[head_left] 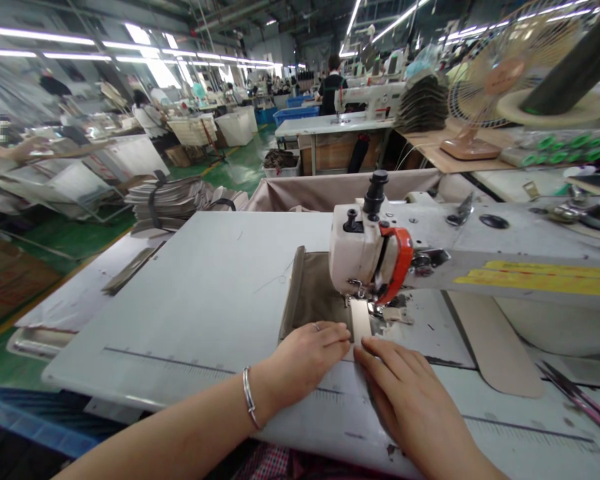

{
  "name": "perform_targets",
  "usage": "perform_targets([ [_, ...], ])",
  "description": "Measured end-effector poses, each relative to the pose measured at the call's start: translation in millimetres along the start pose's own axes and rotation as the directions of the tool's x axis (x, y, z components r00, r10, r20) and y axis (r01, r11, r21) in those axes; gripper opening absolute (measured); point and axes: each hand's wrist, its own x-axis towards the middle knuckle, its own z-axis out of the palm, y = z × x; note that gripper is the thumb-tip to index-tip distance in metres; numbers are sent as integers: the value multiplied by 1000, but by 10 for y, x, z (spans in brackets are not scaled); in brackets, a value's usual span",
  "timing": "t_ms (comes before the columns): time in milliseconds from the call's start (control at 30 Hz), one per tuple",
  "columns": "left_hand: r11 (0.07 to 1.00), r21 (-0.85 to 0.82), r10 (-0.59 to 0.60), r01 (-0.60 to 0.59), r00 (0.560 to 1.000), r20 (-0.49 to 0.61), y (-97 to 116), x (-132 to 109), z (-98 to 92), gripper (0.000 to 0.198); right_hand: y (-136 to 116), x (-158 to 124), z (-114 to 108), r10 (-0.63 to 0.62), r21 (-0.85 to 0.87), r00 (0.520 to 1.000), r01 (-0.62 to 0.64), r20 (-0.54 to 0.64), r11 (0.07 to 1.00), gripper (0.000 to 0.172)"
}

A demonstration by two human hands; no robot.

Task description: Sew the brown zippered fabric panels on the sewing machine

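Observation:
My left hand (310, 363) lies on the near edge of an olive-brown fabric panel (317, 293), fingers stretched out together and pressing it to the table. A narrow beige strip (361, 321) runs along the panel's right edge, up to the presser foot of a white sewing machine (355, 250). Fingertips of my right hand (405, 393) rest at the near end of this strip, fingers stretched out; the thumb is mostly hidden. The panel's far right part passes under the machine head, which has an orange-red guard (400, 263).
Right of the needle lie a beige rounded piece (503, 353) and pink-handled scissors (580, 397). Bundled fabric pieces (173, 200) are stacked beyond the table's left edge. A fan (500, 87) and thread cone (570, 67) stand at the back right. Other people work farther off.

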Motion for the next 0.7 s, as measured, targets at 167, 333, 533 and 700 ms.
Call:
perform_targets([
  [167, 1000, 21, -17, 17, 1000, -1, -110, 86, 38, 27, 51, 104, -14, -7, -21, 1000, 7, 21, 1000, 37],
  [333, 998, 9, -54, 54, 998, 11, -198, 195, 16, 21, 109, 240, -35, -11, -46, 1000, 12, 27, 999, 35],
  [533, 995, 75, -70, 69, 997, 15, -304, 317, 41, 16, 193, 375, 15, 14, -105, 998, -8, 58, 994, 36],
  [700, 985, 145, -101, 96, 995, 26, -368, 376, 94, 18, 243, 447, 75, 38, -117, 998, -32, 48, 993, 38],
])
